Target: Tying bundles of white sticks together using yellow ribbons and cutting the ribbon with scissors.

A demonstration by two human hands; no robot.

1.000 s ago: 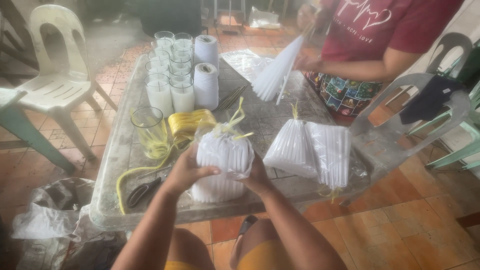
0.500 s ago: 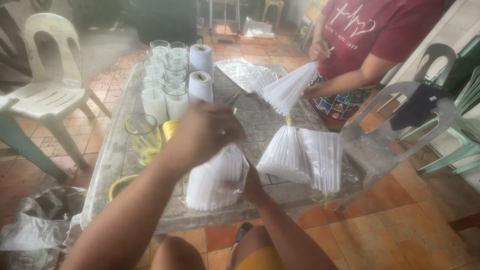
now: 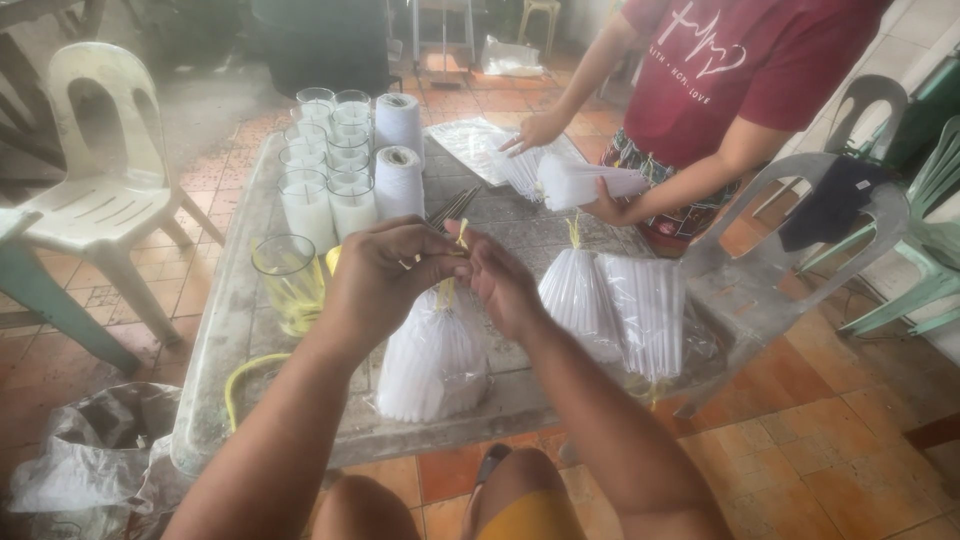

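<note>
Since half a second ago the left hand (image 3: 385, 275) has dropped from in front of the camera and now meets the right hand (image 3: 500, 280) above the bag of white sticks (image 3: 432, 360). Both hands pinch the yellow tie (image 3: 455, 245) at the bag's gathered neck: each grip is closed tight, fingers curled on the string, with the bag's body hanging directly beneath them and its base resting on the worktop (image 3: 235, 330). Just left of the bag stands an empty glass (image 3: 288, 280) (yellow string lies in and under it). Right of the bag lie two tied bundles (image 3: 615, 310), already bound. Beyond the bag, further up the worktop, stand filled glasses (image 3: 325, 165) and two spools of white thread (image 3: 398, 150). Across from the bag another person's hands (image 3: 535, 130) handle loose white sticks (image 3: 585, 182).
</note>
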